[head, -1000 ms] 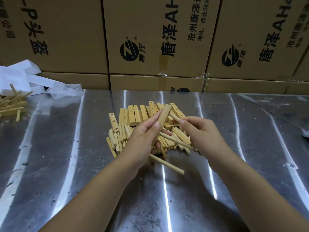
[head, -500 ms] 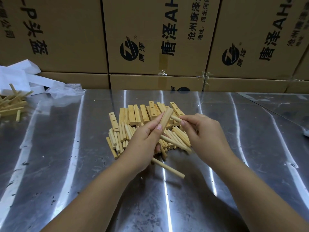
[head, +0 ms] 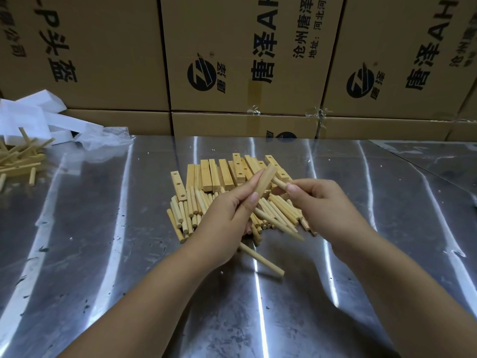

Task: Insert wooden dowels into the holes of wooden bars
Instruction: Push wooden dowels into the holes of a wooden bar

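Left hand and right hand nearly touch, fingers pinching.

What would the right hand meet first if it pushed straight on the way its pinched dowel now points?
The wooden bar, held tilted in the left hand, near its upper end. The dowel in the right hand has its tip at or almost against the bar's side; depth leaves contact uncertain.

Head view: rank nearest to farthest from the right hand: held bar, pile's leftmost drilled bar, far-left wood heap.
1. Held bar, in the left hand, right beside it.
2. Leftmost drilled bar, pile's left edge.
3. Wood heap, far left.
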